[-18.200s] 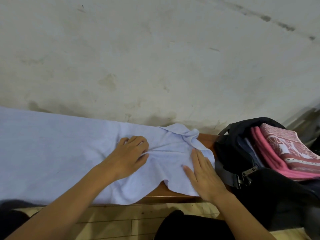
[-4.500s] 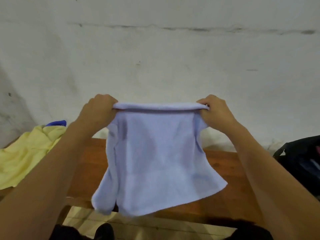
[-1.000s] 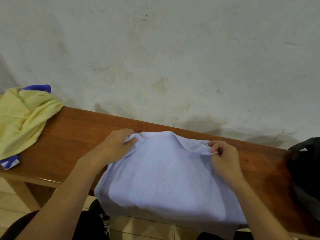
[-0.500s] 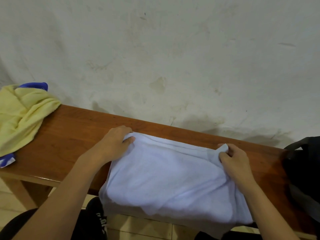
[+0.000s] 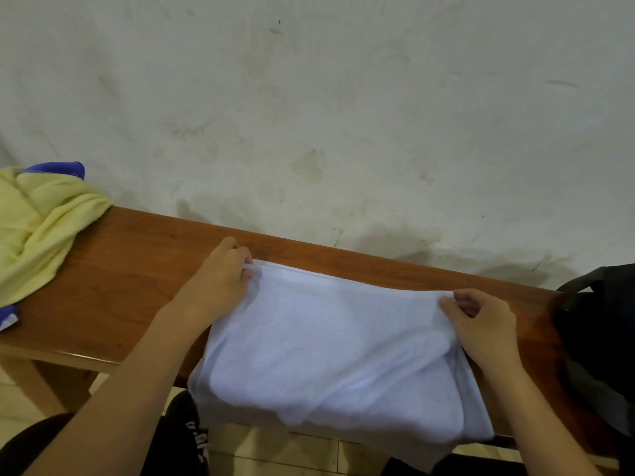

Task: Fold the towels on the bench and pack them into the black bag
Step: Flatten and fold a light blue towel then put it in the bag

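A pale blue towel (image 5: 330, 345), folded into several layers, lies on the wooden bench (image 5: 130, 269), and its near part hangs over the front edge. My left hand (image 5: 220, 280) pinches the towel's far left corner against the bench. My right hand (image 5: 481, 324) pinches the far right corner. The black bag (image 5: 604, 338) stands at the right end of the bench, cut off by the frame edge; its inside is not in view.
A crumpled yellow towel (image 5: 37, 225) with a blue edge lies at the bench's left end. A stained white wall (image 5: 343, 115) rises right behind the bench. Tiled floor and my dark-clothed legs (image 5: 103, 444) show below the front edge.
Both hands have drawn the towel's far edge back towards the wall and pulled it straight, so the fold lies flatter on the bench. The hands have kept hold of the corners.
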Motion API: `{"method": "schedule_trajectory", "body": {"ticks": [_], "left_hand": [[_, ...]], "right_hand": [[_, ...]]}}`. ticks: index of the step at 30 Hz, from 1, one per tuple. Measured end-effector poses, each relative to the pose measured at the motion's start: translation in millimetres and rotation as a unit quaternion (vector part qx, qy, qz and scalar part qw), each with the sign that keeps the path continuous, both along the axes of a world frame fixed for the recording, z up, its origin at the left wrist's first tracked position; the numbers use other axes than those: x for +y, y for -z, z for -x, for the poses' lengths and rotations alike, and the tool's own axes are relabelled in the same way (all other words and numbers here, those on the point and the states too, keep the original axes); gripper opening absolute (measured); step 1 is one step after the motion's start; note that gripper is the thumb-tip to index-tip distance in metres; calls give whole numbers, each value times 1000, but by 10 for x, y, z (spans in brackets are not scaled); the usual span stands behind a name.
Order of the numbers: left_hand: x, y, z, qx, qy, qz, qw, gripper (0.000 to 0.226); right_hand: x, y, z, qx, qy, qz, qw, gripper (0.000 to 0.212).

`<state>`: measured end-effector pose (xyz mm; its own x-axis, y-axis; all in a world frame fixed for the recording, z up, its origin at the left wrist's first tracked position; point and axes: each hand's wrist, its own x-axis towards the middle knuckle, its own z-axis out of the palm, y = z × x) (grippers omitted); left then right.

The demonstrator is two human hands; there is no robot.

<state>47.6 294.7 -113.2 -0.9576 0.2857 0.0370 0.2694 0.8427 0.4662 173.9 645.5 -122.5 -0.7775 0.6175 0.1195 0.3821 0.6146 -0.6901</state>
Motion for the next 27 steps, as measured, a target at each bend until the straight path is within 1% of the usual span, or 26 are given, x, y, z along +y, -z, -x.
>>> {"method": "schedule_trajectory", "body": {"ticks": [2,4,6,8,12,17,21,24,27], "left_hand": [[0,30,-7,13,0,3,1000,9],[-13,50,-8,40,1,28,999,14],[-18,39,-12,52,-3,37,998,11],[-16,22,-4,41,-5,21,999,3],[-20,11,41,11,-18,-26,999,17],[-59,11,79,-2,-21,-33,999,24],[-122,-34,68,5,-10,-50,999,20],[-199,-75,72,12,-4,-79,997,22],[-264,-80,91,7,3,-88,996,19]], "right_hand": [[10,25,-15,-16,-18,-23,999,14],[0,59,-21,-23,-44,-58,997,11],[-19,59,-23,-15,-66,-77,995,7],[-30,49,-26,-10,-76,-71,995,12],[-43,47,-17,-10,-68,-64,996,16],[-59,29,0,-3,-52,-58,997,24],[-73,-42,-30,-6,-52,-48,997,20],[-70,-62,-54,-20,-59,-58,996,19],[-24,-105,-85,-28,-65,-27,997,15]]}}
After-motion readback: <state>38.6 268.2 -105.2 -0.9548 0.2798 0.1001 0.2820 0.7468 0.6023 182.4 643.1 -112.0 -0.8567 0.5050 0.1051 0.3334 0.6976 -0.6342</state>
